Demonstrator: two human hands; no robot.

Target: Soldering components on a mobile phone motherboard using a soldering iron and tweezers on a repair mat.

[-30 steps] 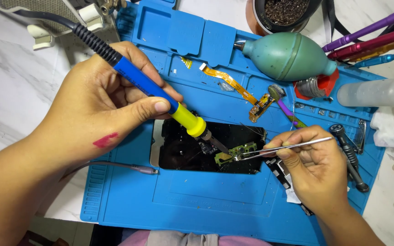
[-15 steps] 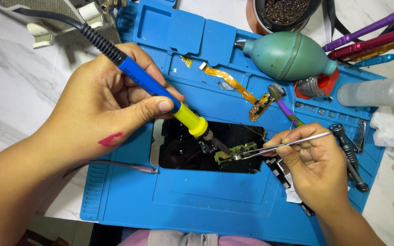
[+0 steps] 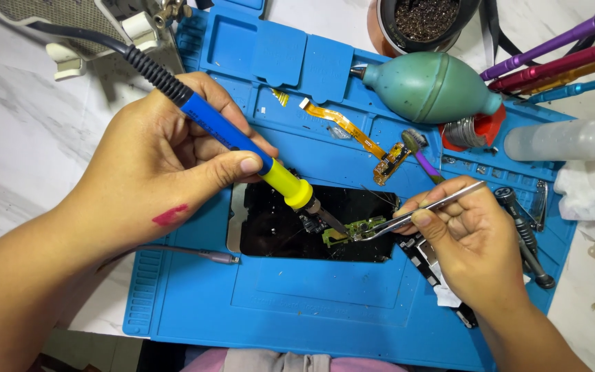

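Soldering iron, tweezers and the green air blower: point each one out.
Soldering iron (image 3: 285,184): head view, on its yellow collar below the blue grip.
Tweezers (image 3: 442,203): head view, on the bare metal arms above the right hand.
Green air blower (image 3: 430,87): head view, on the middle of its bulb.

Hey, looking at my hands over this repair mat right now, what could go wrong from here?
The soldering iron in your left hand has its tip at the small green board, which only the tweezers in your right hand steady; a slip might shift it. That board lies over the dark phone, so heat could mark the phone. The iron's cord trails across the table and might tug your aim.
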